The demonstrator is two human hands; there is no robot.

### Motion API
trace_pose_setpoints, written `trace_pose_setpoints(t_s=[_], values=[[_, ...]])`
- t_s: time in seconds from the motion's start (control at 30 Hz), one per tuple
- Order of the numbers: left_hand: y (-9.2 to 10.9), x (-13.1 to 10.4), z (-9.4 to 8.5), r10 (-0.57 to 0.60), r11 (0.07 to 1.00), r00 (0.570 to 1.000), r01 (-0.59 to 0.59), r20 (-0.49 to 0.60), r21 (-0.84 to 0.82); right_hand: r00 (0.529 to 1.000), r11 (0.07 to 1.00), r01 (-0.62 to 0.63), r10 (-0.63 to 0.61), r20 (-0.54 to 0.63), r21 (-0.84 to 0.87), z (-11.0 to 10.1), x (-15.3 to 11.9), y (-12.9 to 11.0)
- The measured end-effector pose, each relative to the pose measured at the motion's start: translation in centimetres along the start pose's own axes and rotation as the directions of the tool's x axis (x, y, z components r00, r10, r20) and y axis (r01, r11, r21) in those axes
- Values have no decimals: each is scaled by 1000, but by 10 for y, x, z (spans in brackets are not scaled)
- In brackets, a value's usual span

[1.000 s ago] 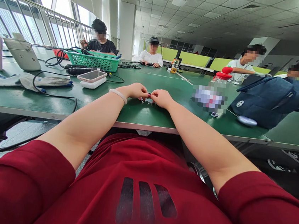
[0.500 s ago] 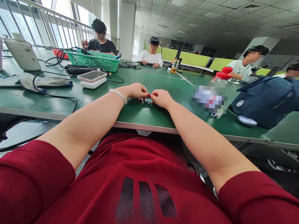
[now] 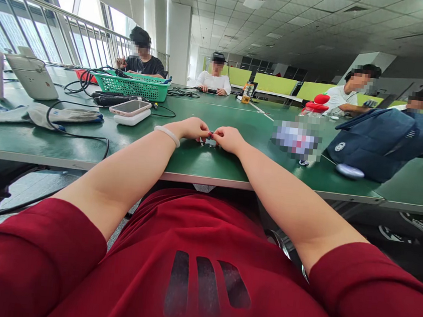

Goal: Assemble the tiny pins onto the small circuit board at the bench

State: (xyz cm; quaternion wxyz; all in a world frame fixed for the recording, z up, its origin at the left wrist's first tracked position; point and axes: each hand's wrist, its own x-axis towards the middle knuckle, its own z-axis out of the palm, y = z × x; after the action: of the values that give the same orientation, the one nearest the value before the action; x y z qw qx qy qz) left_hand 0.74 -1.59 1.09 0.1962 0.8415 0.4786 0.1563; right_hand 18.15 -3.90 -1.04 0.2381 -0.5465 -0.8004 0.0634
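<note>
Both hands meet just above the green table (image 3: 210,166), near its front edge. My left hand (image 3: 194,128), with a pale band on the wrist, is closed, thumb and fingers pinched together. Facing it, my right hand (image 3: 229,138) pinches from the other side. Between the fingertips is a small dark and shiny object (image 3: 210,135) with a hint of red, mostly hidden and too small to name. Below the fingers, tiny shiny bits show on the table, too small to make out.
Left of my arms are a phone (image 3: 132,108) on a white case, a pair of gloves (image 3: 49,115), black cables and a green basket (image 3: 131,87). To the right stand a red-lidded jar (image 3: 315,108) and a navy bag (image 3: 383,144). Several people sit around the table.
My hands and the small object stay in the same place. At the far right, a co-worker's arm and hand behind the navy bag have shifted.
</note>
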Motion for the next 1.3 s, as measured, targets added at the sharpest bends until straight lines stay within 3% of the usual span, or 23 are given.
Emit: trace_pose_setpoints(t_s=[0.53, 1.3], values=[[10, -6, -2, 5, 998, 1000, -4, -5, 58, 1000, 1000, -10, 10, 8, -5, -3, -3, -3], [6, -5, -2, 0, 1000, 1000, 0, 8, 27, 1000, 1000, 10, -10, 1, -4, 0, 0, 0]])
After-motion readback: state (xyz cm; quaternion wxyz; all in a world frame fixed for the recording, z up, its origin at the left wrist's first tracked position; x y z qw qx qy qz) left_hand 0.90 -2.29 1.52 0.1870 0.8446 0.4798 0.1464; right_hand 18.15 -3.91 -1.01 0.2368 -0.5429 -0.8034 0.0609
